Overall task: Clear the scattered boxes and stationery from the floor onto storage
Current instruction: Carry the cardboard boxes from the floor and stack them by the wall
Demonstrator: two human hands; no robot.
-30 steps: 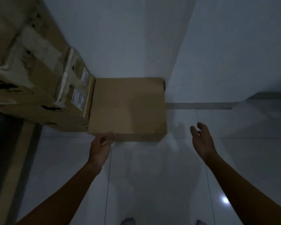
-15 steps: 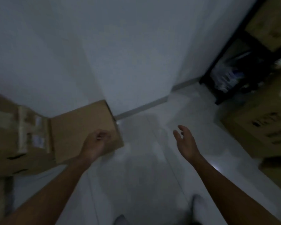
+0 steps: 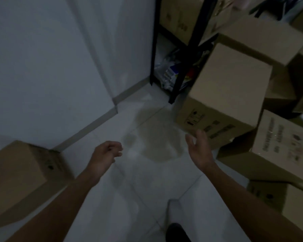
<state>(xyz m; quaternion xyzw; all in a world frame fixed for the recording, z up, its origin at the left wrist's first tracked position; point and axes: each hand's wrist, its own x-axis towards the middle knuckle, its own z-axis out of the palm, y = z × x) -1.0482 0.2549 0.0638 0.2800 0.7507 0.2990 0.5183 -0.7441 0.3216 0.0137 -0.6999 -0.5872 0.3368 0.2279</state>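
Note:
The room is dim. A plain cardboard box [image 3: 23, 173] stands on the white floor at the lower left, against the wall. My left hand [image 3: 104, 155] hovers over bare floor to its right, fingers loosely curled, holding nothing. My right hand [image 3: 198, 150] is spread with straight fingers, just in front of the lower edge of a tall cardboard box [image 3: 226, 95] with printed marks on its side. That box leans among several other cardboard boxes [image 3: 283, 145] piled on the right. I cannot tell whether the hand touches it.
A black metal shelf rack [image 3: 191, 49] stands at the back right with boxes on its upper level and packets of stationery [image 3: 171, 72] on the bottom. White walls meet in a corner at the left. A dark foot [image 3: 177, 232] shows at the bottom.
The view has swung right, away from the box at the left. My left hand has come off that box. The rack and the pile of boxes have come into view near my right hand.

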